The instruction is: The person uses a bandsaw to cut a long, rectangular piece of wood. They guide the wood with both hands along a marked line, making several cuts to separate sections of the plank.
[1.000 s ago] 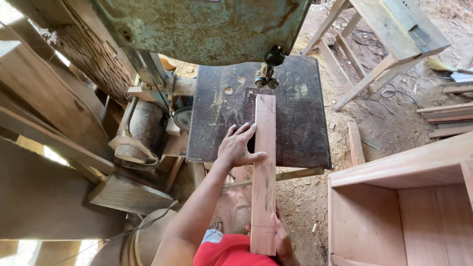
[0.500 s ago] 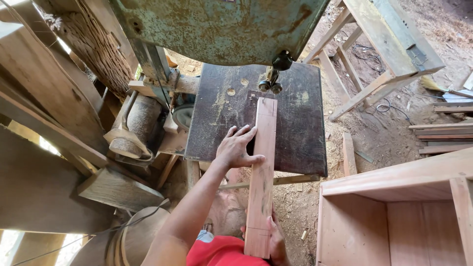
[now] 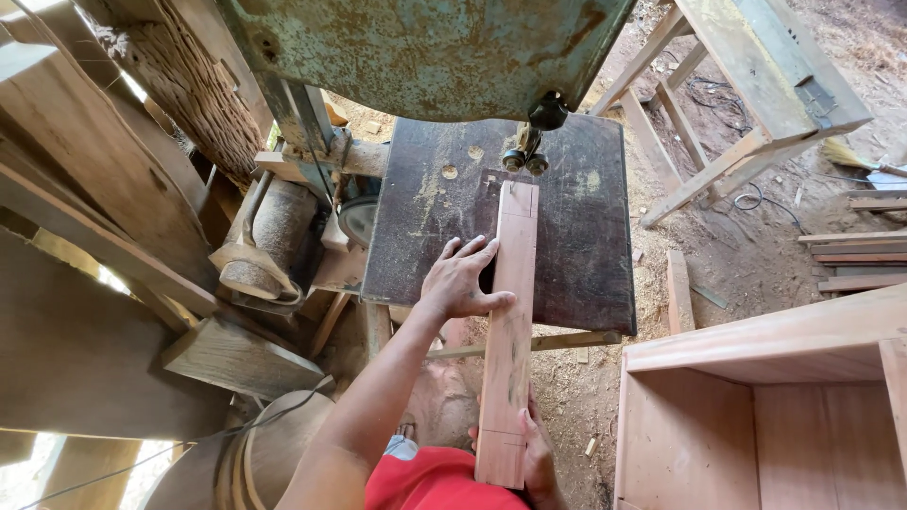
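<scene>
A long reddish wooden board (image 3: 508, 340) lies lengthwise on the dark metal table (image 3: 586, 246) of a band saw. Its far end sits right at the blade guide (image 3: 526, 156) under the green, rusty saw housing (image 3: 425, 47). My left hand (image 3: 460, 281) rests flat on the table against the board's left edge, thumb laid across the board. At the board's near end my right hand (image 3: 539, 453) grips it from the right side, mostly hidden behind the wood. The near end overhangs the table, close to my red shirt.
A motor (image 3: 269, 236) and wooden beams (image 3: 113, 246) crowd the left. An open wooden cabinet box (image 3: 765, 406) stands at the right. A wooden trestle frame (image 3: 737, 104) and stacked slats (image 3: 860, 255) lie beyond on the sawdust-covered ground.
The board and both hands hold nearly the same place at the blade. The view has shifted slightly, with the table sitting a bit more to the right.
</scene>
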